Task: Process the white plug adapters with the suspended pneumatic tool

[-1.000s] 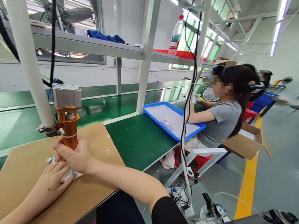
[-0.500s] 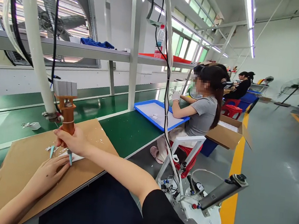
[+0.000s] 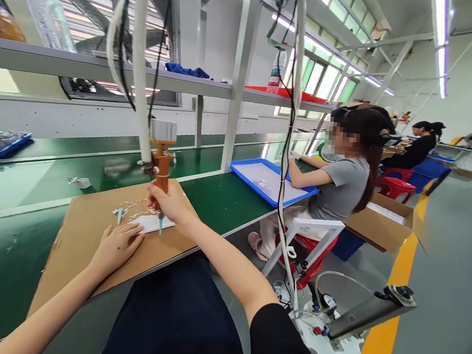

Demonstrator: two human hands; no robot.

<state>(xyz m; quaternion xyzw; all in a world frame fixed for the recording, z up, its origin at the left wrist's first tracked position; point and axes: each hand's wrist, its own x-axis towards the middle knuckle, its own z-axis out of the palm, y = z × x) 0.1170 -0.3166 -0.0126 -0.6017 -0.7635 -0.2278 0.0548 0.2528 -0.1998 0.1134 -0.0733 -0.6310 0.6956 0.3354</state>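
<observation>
My right hand (image 3: 171,201) is wrapped around an orange-brown glue dispenser (image 3: 162,170) with a silver block on top. Its light-blue nozzle (image 3: 160,225) points down at the right part of a flat white piece (image 3: 148,223). Whether the tip touches the piece, I cannot tell. My left hand (image 3: 118,249) lies flat with fingers stretched out, fingertips at the piece's left end. Both hands are over a brown cardboard sheet (image 3: 75,239). A second light-blue tip (image 3: 120,216) stands just beyond my left fingers, among small white scraps (image 3: 137,207).
A white hose (image 3: 141,79) and cables hang beside the dispenser. A blue-rimmed tray (image 3: 256,182) lies to the right, near a seated co-worker (image 3: 339,181). A tank with a gauge (image 3: 340,348) stands on the floor at right. A shelf (image 3: 211,88) crosses above the green bench.
The view has turned left, so everything sits further right. The nozzle has moved right along the white piece, away from my left fingertips. More of the piece now shows.
</observation>
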